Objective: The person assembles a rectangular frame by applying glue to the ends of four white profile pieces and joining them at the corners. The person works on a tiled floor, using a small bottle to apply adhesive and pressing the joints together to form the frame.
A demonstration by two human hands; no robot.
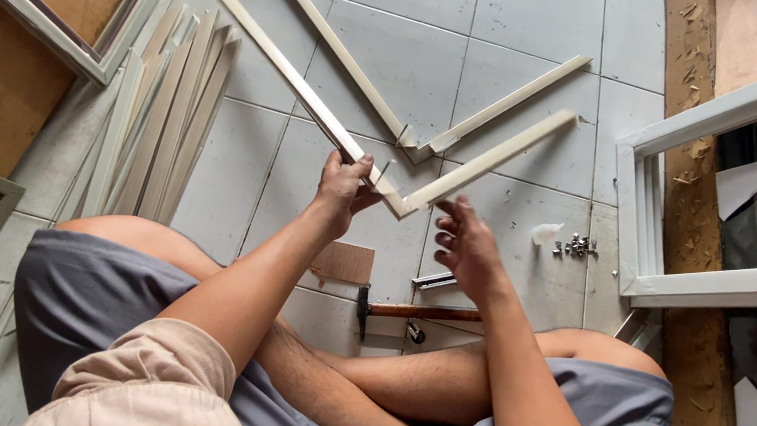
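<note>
The left hand (343, 189) is closed on the near V-shaped moulding joint (397, 204), a nail (384, 173) pinched upright; the right hand (462, 247) is held spread at three o'clock. Corner nailing appears underway; next, the hammer (413, 312) at six o'clock likely must be grasped.

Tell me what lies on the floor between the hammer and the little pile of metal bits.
In the head view, a short metal bar lies between the hammer and the metal bits, close above the hammer's handle; beyond it is bare tile.
</note>
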